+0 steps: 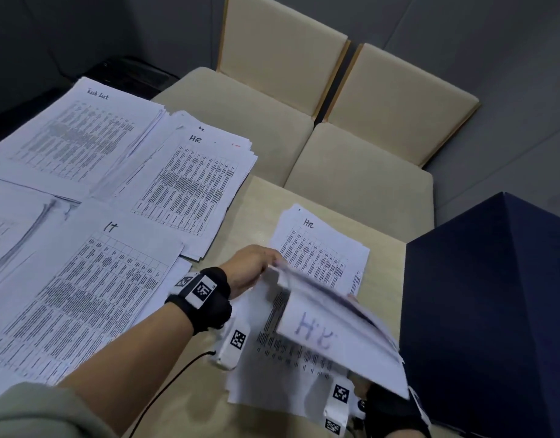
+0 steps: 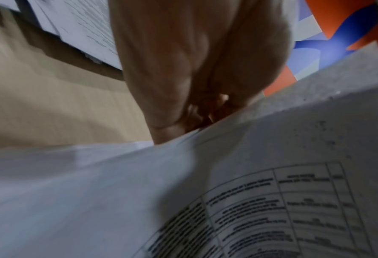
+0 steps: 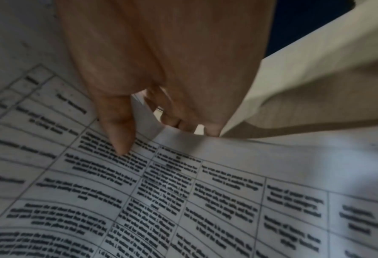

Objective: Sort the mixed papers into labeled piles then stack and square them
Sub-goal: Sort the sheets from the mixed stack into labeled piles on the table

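A curled bundle of printed sheets (image 1: 319,339) with "HR" handwritten on it is lifted off the table between both hands. My left hand (image 1: 266,263) pinches its far edge; the left wrist view shows the fingers (image 2: 183,120) curled onto the paper edge (image 2: 227,139). My right hand (image 1: 362,386) holds the near right side and is mostly hidden under the sheets. In the right wrist view its thumb (image 3: 119,132) presses on the printed table (image 3: 161,200) while the fingers wrap behind. A small HR pile (image 1: 322,248) lies just beyond the bundle.
Larger piles cover the table's left: Task list (image 1: 76,134), HR (image 1: 190,178), IT (image 1: 92,289). A dark blue box (image 1: 493,311) stands close on the right. Beige chairs (image 1: 351,147) sit past the table edge (image 1: 262,188). A black cable (image 1: 164,390) trails near my left forearm.
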A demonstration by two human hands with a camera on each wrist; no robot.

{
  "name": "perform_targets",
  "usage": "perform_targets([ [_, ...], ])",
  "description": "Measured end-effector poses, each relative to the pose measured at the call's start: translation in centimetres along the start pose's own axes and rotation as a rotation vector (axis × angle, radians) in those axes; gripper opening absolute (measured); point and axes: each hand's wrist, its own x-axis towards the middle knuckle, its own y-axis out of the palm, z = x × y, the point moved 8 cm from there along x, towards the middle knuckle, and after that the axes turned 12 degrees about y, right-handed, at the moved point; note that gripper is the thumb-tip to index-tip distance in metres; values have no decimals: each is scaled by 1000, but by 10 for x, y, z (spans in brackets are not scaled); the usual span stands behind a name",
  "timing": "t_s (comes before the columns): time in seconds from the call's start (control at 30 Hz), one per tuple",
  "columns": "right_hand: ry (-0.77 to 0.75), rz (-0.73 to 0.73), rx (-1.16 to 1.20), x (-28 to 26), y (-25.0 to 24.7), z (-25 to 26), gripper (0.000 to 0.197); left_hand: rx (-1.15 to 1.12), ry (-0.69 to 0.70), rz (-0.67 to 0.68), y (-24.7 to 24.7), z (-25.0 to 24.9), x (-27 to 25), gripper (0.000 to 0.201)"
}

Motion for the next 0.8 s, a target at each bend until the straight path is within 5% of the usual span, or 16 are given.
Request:
perform_targets([
  [0.07, 23, 12, 24, -3, 5, 2, 20, 30, -45, -107, -12, 10, 9, 36],
  [0.17, -32, -32, 89, -12, -5, 1, 23, 738, 7, -269, -41, 9, 24, 17],
  [0.23, -112, -89, 146, -11, -16, 2, 18, 1110, -60, -189, -39, 16, 30, 35],
  [0.33, -99, -81, 185, -13, -17, 0, 20, 1312, -163, -100, -34, 28, 31, 40],
  [0.5, -119, -96, 103, -10, -21, 4, 22, 1114, -114, -181, -39, 30, 31, 32],
  [0.7, -62, -144, 114, -4, -22, -2, 11, 853, 162, -21, -17, 14, 21, 18],
  [0.8, -29, -136, 150, 10, -31, -7, 66, 617, 208, -7, -17, 8, 11, 24],
])
